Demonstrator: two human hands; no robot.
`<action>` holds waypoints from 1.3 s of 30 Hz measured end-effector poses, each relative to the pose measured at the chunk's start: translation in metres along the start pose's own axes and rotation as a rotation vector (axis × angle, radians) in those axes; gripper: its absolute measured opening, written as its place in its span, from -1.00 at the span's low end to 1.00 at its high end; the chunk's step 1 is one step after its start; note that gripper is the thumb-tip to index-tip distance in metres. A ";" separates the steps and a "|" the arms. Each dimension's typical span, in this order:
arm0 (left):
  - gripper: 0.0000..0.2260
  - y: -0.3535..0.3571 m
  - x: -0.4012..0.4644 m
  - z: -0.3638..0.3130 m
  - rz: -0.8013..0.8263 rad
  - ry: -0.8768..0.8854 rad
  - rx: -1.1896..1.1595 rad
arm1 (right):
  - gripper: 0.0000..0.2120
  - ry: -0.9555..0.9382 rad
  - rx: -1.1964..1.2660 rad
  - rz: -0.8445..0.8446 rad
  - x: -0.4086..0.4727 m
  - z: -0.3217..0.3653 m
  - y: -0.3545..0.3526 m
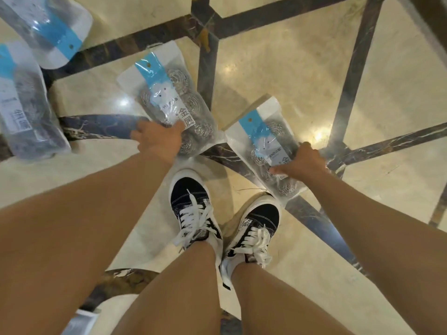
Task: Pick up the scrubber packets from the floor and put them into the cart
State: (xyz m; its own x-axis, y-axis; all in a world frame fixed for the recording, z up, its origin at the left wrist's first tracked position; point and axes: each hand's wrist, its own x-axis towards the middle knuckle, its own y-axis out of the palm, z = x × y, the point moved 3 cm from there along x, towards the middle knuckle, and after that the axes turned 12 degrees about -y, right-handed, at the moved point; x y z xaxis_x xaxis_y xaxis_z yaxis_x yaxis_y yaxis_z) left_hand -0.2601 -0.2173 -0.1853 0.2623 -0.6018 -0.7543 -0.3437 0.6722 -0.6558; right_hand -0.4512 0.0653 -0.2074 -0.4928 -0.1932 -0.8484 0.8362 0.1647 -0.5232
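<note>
We look down at our shoes (225,221) on a marble floor (290,76). Our left hand (159,139) grips one scrubber packet (169,93) at eleven o'clock; our right hand (300,163) clamps another packet (263,134) at one o'clock. Two more packets (26,110) lie at ten o'clock.

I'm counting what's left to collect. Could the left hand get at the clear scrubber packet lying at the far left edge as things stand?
Probably not yet. The left hand already grips a clear, blue-striped packet of steel scrubbers. The far-left scrubber packet lies unobstructed on the marble floor, so it looks reachable once that hand is free.
</note>
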 end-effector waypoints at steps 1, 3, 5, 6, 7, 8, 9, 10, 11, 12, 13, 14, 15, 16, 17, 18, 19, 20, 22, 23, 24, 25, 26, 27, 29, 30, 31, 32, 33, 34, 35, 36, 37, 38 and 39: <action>-0.18 0.004 -0.004 0.001 0.095 -0.153 -0.133 | -0.13 -0.006 -0.026 0.012 -0.002 0.002 -0.005; -0.34 0.010 -0.001 -0.005 0.243 -0.266 -0.410 | -0.22 -0.039 -0.014 0.019 -0.009 0.008 -0.019; -0.36 0.013 0.004 -0.011 0.266 -0.261 -0.434 | -0.35 -0.066 0.108 -0.035 -0.013 0.013 -0.029; -0.31 0.014 0.005 -0.012 0.274 -0.265 -0.413 | -0.41 -0.068 0.184 -0.086 -0.016 0.016 -0.034; -0.28 0.011 0.003 -0.014 0.269 -0.249 -0.400 | -0.45 -0.061 0.259 -0.133 -0.017 0.019 -0.038; -0.28 0.008 0.001 -0.017 0.247 -0.222 -0.402 | -0.44 -0.053 0.332 -0.176 -0.017 0.024 -0.042; -0.29 0.004 -0.003 -0.019 0.239 -0.196 -0.414 | -0.40 -0.036 0.397 -0.209 -0.019 0.031 -0.045; -0.29 0.000 -0.010 -0.023 0.234 -0.161 -0.416 | -0.32 -0.025 0.468 -0.231 -0.022 0.037 -0.049; -0.30 -0.005 -0.016 -0.026 0.227 -0.116 -0.392 | -0.26 -0.017 0.542 -0.241 -0.027 0.045 -0.053; -0.32 -0.011 -0.023 -0.028 0.213 -0.065 -0.360 | -0.23 -0.026 0.612 -0.248 -0.032 0.051 -0.057; -0.37 -0.020 -0.032 -0.030 0.200 -0.012 -0.326 | -0.25 -0.047 0.673 -0.251 -0.041 0.058 -0.062; -0.42 -0.030 -0.042 -0.032 0.198 0.029 -0.308 | -0.29 -0.080 0.721 -0.254 -0.051 0.066 -0.068; -0.47 -0.040 -0.050 -0.032 0.201 0.060 -0.294 | -0.33 -0.118 0.749 -0.253 -0.064 0.073 -0.076; -0.52 -0.052 -0.062 -0.032 0.195 0.092 -0.284 | -0.38 -0.155 0.773 -0.254 -0.076 0.080 -0.085; -0.55 -0.065 -0.076 -0.033 0.200 0.115 -0.275 | -0.42 -0.187 0.794 -0.248 -0.090 0.086 -0.096; -0.57 -0.080 -0.093 -0.035 0.205 0.138 -0.281 | -0.43 -0.214 0.819 -0.247 -0.104 0.090 -0.107; -0.57 -0.095 -0.109 -0.037 0.210 0.154 -0.293 | -0.43 -0.235 0.839 -0.248 -0.119 0.095 -0.120; -0.56 -0.110 -0.126 -0.040 0.212 0.169 -0.311 | -0.42 -0.247 0.858 -0.250 -0.136 0.099 -0.133; -0.50 -0.145 -0.163 -0.045 0.214 0.186 -0.356 | -0.40 -0.275 0.909 -0.253 -0.174 0.108 -0.164; -0.48 -0.163 -0.182 -0.047 0.213 0.192 -0.372 | -0.39 -0.296 0.944 -0.259 -0.194 0.112 -0.180; -0.46 -0.182 -0.202 -0.050 0.211 0.203 -0.382 | -0.38 -0.316 0.975 -0.272 -0.216 0.116 -0.197; -0.45 -0.202 -0.224 -0.053 0.212 0.224 -0.389 | -0.39 -0.328 0.989 -0.287 -0.239 0.120 -0.215; -0.45 -0.222 -0.246 -0.056 0.209 0.249 -0.396 | -0.40 -0.334 0.994 -0.305 -0.263 0.123 -0.233; -0.47 -0.243 -0.268 -0.059 0.200 0.277 -0.400 | -0.41 -0.341 0.999 -0.322 -0.288 0.127 -0.252; -0.51 -0.285 -0.318 -0.063 0.194 0.314 -0.422 | -0.44 -0.360 1.044 -0.356 -0.343 0.135 -0.289; -0.50 -0.306 -0.344 -0.065 0.199 0.322 -0.441 | -0.43 -0.378 1.070 -0.375 -0.371 0.139 -0.307; -0.46 -0.325 -0.370 -0.067 0.210 0.327 -0.457 | -0.40 -0.397 1.088 -0.385 -0.401 0.142 -0.324; -0.41 -0.344 -0.397 -0.069 0.221 0.328 -0.460 | -0.36 -0.414 1.101 -0.397 -0.431 0.144 -0.341; -0.37 -0.362 -0.423 -0.070 0.222 0.343 -0.453 | -0.33 -0.432 1.107 -0.410 -0.460 0.145 -0.357; -0.35 -0.379 -0.448 -0.071 0.221 0.363 -0.445 | -0.32 -0.451 1.114 -0.427 -0.488 0.145 -0.372; -0.35 -0.395 -0.471 -0.073 0.223 0.389 -0.441 | -0.35 -0.468 1.121 -0.453 -0.513 0.142 -0.386; -0.34 -0.412 -0.493 -0.075 0.222 0.409 -0.438 | -0.43 -0.490 1.120 -0.478 -0.536 0.139 -0.399; -0.33 -0.427 -0.514 -0.077 0.221 0.428 -0.428 | -0.55 -0.507 1.108 -0.494 -0.559 0.135 -0.411; -0.32 -0.442 -0.535 -0.078 0.219 0.448 -0.414 | -0.68 -0.521 1.103 -0.517 -0.582 0.131 -0.422; -0.30 -0.454 -0.553 -0.082 0.221 0.480 -0.405 | -0.76 -0.534 1.105 -0.542 -0.603 0.125 -0.432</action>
State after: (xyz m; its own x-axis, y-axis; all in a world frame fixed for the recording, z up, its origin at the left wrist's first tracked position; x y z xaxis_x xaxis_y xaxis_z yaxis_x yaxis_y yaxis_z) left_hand -0.3228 -0.2250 0.5326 -0.2518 -0.6564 -0.7112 -0.6798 0.6430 -0.3527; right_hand -0.4856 -0.0106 0.5401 -0.8796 -0.3778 -0.2892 0.4465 -0.8655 -0.2273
